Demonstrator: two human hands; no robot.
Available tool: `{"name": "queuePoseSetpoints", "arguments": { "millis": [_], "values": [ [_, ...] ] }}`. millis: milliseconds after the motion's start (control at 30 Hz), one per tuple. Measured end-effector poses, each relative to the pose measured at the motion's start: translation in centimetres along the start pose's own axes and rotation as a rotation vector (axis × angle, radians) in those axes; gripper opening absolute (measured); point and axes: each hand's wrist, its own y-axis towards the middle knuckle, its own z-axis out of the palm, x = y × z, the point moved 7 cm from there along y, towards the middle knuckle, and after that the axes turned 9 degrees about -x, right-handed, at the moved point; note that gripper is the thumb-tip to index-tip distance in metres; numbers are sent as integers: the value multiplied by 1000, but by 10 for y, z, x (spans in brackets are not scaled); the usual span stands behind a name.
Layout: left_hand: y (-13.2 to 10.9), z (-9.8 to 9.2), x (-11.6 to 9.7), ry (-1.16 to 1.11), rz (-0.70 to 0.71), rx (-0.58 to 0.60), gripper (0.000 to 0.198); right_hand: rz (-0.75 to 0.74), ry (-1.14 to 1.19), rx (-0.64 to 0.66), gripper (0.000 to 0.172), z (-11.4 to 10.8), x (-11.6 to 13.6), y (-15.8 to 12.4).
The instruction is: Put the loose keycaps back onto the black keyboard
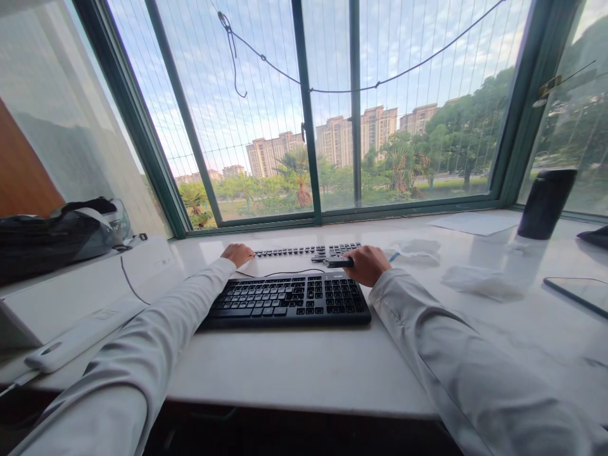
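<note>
White counter (pixel 294 373) is running under the window (pixel 327 107), with a black keyboard (pixel 289 301) lying on it — long axis left-right, square to the person, centred between both sleeves. Its cable (pixel 289 273) is trailing along the far edge.

Both arms are reaching forward past the keyboard's far corners, forearms angling inward. The right hand (pixel 367 265) is sitting just beyond the far right corner, fingers curling closed around a small dark object (pixel 339 261) that is poking out leftward from the fist — its long axis is also lying left-right, parallel to the keyboard. Can't tell what the object is.

The left hand (pixel 237 254) is resting beyond the far left corner, palm down, knuckles bent, on or beside a pale scrap (pixel 249 268); can't tell whether it's gripping anything. The right hand is the nearer one to the dark object — the left is well apart from it.

Off to the side: a black tumbler (pixel 546 204) is standing upright far right, crumpled tissue (pixel 479 280) lying between it and the right hand, a dark bag (pixel 57 235) at far left, a white slab-like device (pixel 85 332) near the left sleeve.
</note>
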Motion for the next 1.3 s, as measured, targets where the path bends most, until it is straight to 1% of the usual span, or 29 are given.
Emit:
{"name": "queuePoseSetpoints", "arguments": {
  "millis": [133, 267, 467, 600, 700, 800, 867, 933, 1000, 1067, 1167, 1300],
  "values": [
    [2, -3, -4, 79, 10, -8, 25, 7, -8, 4, 23, 0, -1, 0],
    [3, -2, -6, 84, 12, -2, 26, 12, -14, 12, 23, 2, -1, 1],
    [4, -1, -6, 121, 34, 7, 28, -25, -15, -22, 24, 1, 1, 1],
    [4, -1, -4, 168, 62, 0, 30, -16, -20, -22, 24, 0, 0, 0],
    [3, -9, 2, 160, 46, -40, 30, -22, -18, -19, 24, 1, 0, 1],
    [-3, -27, 10, 121, -4, -95, 31, -31, -19, -14, 23, 1, 0, 1],
    [-13, -43, 15, 84, -59, -133, 32, -32, -18, -12, 22, 2, 0, 1],
    [-27, -61, 20, 40, -121, -174, 32, -26, -21, -16, 23, 1, -1, 1],
    [-47, -76, 24, 6, -179, -191, 32, -11, -29, -16, 24, 0, -1, 0],
    [-69, -87, 27, -19, -212, -180, 33, 19, -39, -14, 24, -2, -2, -1],
    [-106, -94, 28, -82, -199, -148, 34, 64, -50, -10, 25, -5, -4, -2],
    [-150, -93, 29, -177, -177, -162, 33, 124, -68, -7, 26, -6, -7, -4]
  ]
}}
